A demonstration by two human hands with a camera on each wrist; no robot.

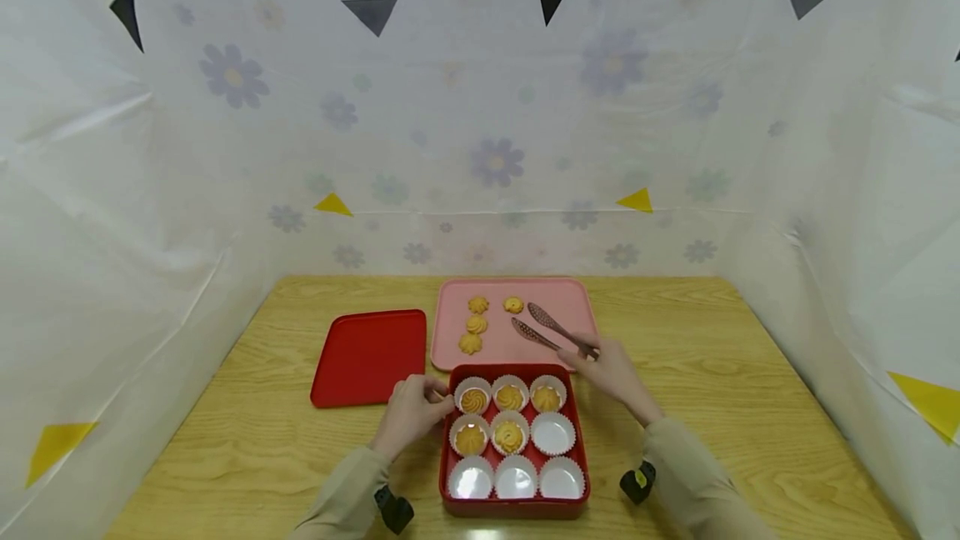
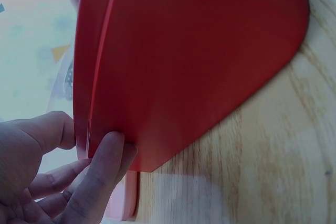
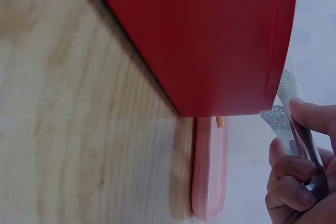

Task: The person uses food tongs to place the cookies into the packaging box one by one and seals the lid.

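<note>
A red box [image 1: 515,509] holds white paper cups in three rows. Its far row has three piped cookies [image 1: 509,397]; the middle row has two, and its right cup [image 1: 552,434] shows a bare bottom, as do the three near cups. My left hand [image 1: 411,413] pinches the box's left rim, thumb at the edge and fingers on the outer wall [image 2: 194,66]. Metal tongs [image 1: 553,326] are gripped by my right hand [image 1: 611,373], their perforated tips apart above the pink tray [image 1: 551,290]. Several cookies [image 1: 476,324] lie on that tray, left of the tongs.
A flat red lid or tray [image 1: 371,357] lies left of the pink tray on the wooden table [image 1: 678,323]. The box stands just in front of the pink tray. A flower-printed white curtain [image 1: 420,132] encloses the back and sides.
</note>
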